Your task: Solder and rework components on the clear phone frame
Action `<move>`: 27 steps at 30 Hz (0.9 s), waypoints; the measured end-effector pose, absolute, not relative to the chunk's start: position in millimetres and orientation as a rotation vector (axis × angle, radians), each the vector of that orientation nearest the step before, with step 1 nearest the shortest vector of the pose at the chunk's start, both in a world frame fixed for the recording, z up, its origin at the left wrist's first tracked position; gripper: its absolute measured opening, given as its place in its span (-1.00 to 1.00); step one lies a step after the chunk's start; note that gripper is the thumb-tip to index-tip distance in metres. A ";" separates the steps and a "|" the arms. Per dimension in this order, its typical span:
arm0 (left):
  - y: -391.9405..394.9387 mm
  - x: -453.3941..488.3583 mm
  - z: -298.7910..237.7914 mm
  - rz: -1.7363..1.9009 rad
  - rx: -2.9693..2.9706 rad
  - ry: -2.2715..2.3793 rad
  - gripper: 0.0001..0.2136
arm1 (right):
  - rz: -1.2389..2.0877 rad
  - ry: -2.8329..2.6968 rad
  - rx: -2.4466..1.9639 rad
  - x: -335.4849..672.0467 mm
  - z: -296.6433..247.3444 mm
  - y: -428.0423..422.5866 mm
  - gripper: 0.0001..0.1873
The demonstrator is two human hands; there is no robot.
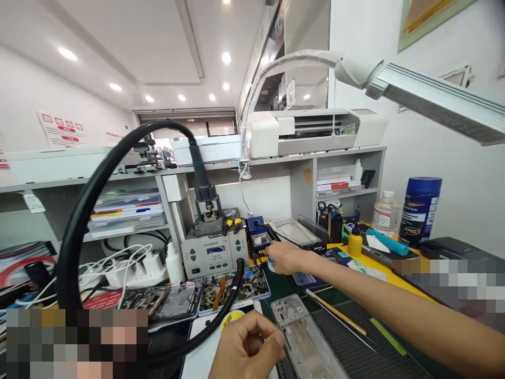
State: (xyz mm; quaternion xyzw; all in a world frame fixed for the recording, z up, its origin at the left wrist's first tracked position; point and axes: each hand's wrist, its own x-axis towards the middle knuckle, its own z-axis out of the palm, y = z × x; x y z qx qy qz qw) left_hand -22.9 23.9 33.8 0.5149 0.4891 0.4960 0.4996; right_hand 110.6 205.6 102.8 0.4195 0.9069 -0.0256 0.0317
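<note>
reaching right hand hides its grip at blue station; left hand curled, hold unclear.

Thick black hose seen as matt rubber, boxy grey rework station cased in smooth plastic, silver phone frame shown as bare metal, tall blue canister finished glossy

Blue soldering station — small, upright; silver phone frame — bare, lying flat, angled.

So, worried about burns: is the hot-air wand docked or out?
Docked: the hot-air wand stands nozzle-down in the holder atop the grey rework station, its hose looping away to the left.
</note>
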 end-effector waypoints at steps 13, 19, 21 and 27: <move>24.2 -20.0 31.1 1.175 1.331 1.250 -0.69 | -0.032 2.943 0.996 126.6 80.4 202.5 -0.60; 21.0 -21.4 33.5 1.155 1.346 1.271 -0.68 | 0.002 3.004 1.040 129.5 71.7 206.9 -0.61; 20.4 -22.0 33.5 1.157 1.347 1.275 -0.67 | 0.035 3.032 1.079 135.6 73.0 207.0 -0.60; 21.4 -24.4 32.7 1.202 1.335 1.277 -0.65 | 0.154 2.882 1.248 169.3 77.0 202.4 -0.63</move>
